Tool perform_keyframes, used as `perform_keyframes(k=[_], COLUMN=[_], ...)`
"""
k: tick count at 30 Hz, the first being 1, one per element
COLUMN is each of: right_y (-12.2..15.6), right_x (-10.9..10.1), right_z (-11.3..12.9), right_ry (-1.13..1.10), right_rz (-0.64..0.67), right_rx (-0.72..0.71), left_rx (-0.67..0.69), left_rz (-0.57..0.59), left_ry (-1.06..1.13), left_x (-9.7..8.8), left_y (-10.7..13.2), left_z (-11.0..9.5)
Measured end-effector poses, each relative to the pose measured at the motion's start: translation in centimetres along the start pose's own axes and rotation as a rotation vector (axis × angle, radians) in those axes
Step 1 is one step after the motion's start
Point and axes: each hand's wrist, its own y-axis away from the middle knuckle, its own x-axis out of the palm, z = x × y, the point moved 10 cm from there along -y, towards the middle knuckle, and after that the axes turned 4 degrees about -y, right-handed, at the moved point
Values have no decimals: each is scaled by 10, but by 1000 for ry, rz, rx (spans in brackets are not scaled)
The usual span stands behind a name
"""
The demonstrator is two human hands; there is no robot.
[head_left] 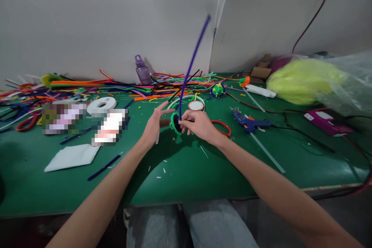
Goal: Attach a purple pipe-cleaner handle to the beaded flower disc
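A small round piece of coiled green and dark blue pipe cleaner (175, 123) is between my hands above the table. A long dark blue pipe cleaner (192, 60) rises from it, tilted to the right at its top. My right hand (200, 124) pinches this blue stem low down, at the face of the round piece. On the other side, my left hand (152, 126) has its fingers stretched out and spread, with the tips close to the piece's edge. Whether they touch it is hard to see. Just behind lies a white disc with a reddish rim (196, 105).
A glue gun (247, 121) with a cord lies at right, beside red-handled scissors (223, 128). Loose pipe cleaners (116, 85) spread along the back near a purple bottle (143, 70). A ribbon roll (101, 105) and folded white paper (72, 157) are at left; a yellow bag (305, 79) stands right.
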Motion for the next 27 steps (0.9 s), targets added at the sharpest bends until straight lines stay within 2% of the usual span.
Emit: perform_keyframes(k=[1,3,9,16,22,24,27], right_y=[1,2,-3,-8,-6,-6,-7], right_x=[0,-1,-3,-5,-2,-5,-10], right_z=[3,7,5,-18,-19,-16,-5], right_ry=[22,50,13,-39,52,102,208], right_rz=[-8,-22,-2,33,149,132,52], right_rx=[-22,-57,-41,117,175,148,40], left_rx=[-72,-121,-54,344,597,584,388], left_rz=[35,89,84,-21,38,46,60], left_ry=[21,16,-47,-433,-605,-570,-309], left_x=[3,9,16,21,34,32,21], left_y=[-1,-1,5,19,30,28,16], left_z=[7,11,-4,-46,-64,-62,-45])
